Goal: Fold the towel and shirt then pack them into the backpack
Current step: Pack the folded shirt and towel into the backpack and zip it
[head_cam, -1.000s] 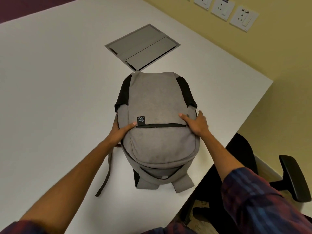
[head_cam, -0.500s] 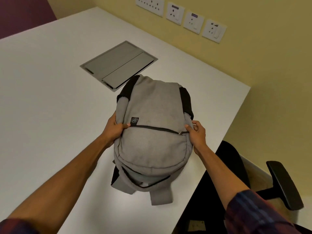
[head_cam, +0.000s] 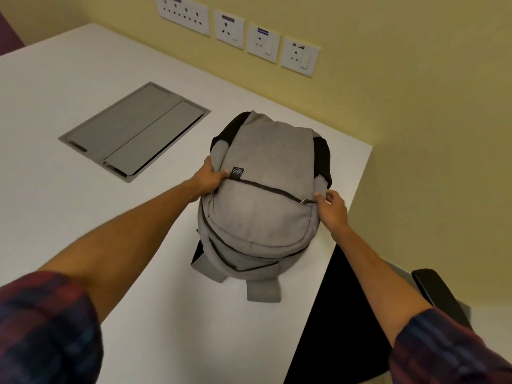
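Seen from above, two bare forearms reach forward from rolled-up plaid sleeves (head_cam: 47,325) over a white table (head_cam: 69,206). The left arm stretches diagonally up from the lower left; the left hand (head_cam: 209,180) grasps the left side of a grey backpack (head_cam: 263,214), its thumb lying across the front fabric just beside a small black logo patch (head_cam: 237,173) and its fingers wrapped round the bag's side edge. The right arm comes up from the lower right, bent slightly at the wrist. The right hand (head_cam: 332,210) holds the bag's right side, with thumb and fingertips pinching the fabric right at the end of the front pocket zip (a small metal zip pull (head_cam: 304,201) sits just beside the thumb).

The backpack lies flat between the two hands, front panel up, near the table's right edge. Its dark zip runs slantwise from one hand to the other and looks closed. The black-padded end points away toward the wall, and the grey strap ends (head_cam: 263,292) point back toward the person.

To the left of the bag, well apart from it, a grey rectangular cover panel (head_cam: 135,131) is set flush into the tabletop. A row of white wall sockets (head_cam: 238,37) lines the yellow wall behind. A black chair (head_cam: 332,314) stands below the table's right edge.
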The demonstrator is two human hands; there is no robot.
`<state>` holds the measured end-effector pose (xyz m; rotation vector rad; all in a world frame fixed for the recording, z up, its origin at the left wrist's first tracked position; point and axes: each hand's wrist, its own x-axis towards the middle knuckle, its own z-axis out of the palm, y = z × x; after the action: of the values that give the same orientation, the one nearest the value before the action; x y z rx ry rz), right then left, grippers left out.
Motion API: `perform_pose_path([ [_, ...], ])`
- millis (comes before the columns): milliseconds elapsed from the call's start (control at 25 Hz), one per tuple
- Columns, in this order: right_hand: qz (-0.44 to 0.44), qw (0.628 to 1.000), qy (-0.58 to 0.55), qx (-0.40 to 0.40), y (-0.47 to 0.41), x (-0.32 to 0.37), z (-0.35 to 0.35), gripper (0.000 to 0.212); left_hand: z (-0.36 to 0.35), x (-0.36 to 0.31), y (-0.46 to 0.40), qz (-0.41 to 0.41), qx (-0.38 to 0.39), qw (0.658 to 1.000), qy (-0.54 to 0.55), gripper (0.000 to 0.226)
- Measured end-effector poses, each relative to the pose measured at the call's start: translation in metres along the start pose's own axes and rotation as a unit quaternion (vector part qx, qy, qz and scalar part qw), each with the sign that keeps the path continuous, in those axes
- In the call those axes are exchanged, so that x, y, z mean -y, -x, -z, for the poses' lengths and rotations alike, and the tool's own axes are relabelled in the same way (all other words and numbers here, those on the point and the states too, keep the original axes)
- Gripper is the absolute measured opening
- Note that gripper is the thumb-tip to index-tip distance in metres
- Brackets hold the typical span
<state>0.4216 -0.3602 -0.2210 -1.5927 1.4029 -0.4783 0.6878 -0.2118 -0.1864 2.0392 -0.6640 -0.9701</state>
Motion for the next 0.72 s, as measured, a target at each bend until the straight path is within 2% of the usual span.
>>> perform_pose_path([
  [40,0.039,0.997,0.044,0.043,0.004,-0.006,-0.002,0.082,-0.008,0.002,-0.001,0.005,-0.009,0.997,-0.08,0.094],
  [120,0.117,0.97,0.17,0.129,0.021,-0.018,-0.011,0.121,-0.028,0.014,0.015,-0.024,0.006,0.962,-0.271,0.12],
  [200,0.16,0.944,0.246,0.153,0.028,-0.028,-0.022,0.136,-0.045,0.029,0.032,-0.055,0.063,0.92,-0.383,0.133],
  [400,0.173,0.943,0.267,0.1,0.016,-0.033,-0.042,0.132,-0.048,0.041,0.01,-0.059,0.051,0.915,-0.396,0.137],
  [520,0.156,0.94,0.288,0.098,0.0,-0.022,-0.048,0.13,-0.044,0.025,-0.008,-0.055,0.041,0.898,-0.435,0.134],
  [640,0.135,0.939,0.296,0.109,-0.009,-0.01,-0.048,0.126,-0.046,0.013,-0.008,-0.041,0.021,0.886,-0.462,0.124],
  [720,0.138,0.938,0.299,0.11,-0.004,-0.01,-0.045,0.118,-0.053,0.016,0.005,-0.051,-0.005,0.881,-0.471,0.109],
])
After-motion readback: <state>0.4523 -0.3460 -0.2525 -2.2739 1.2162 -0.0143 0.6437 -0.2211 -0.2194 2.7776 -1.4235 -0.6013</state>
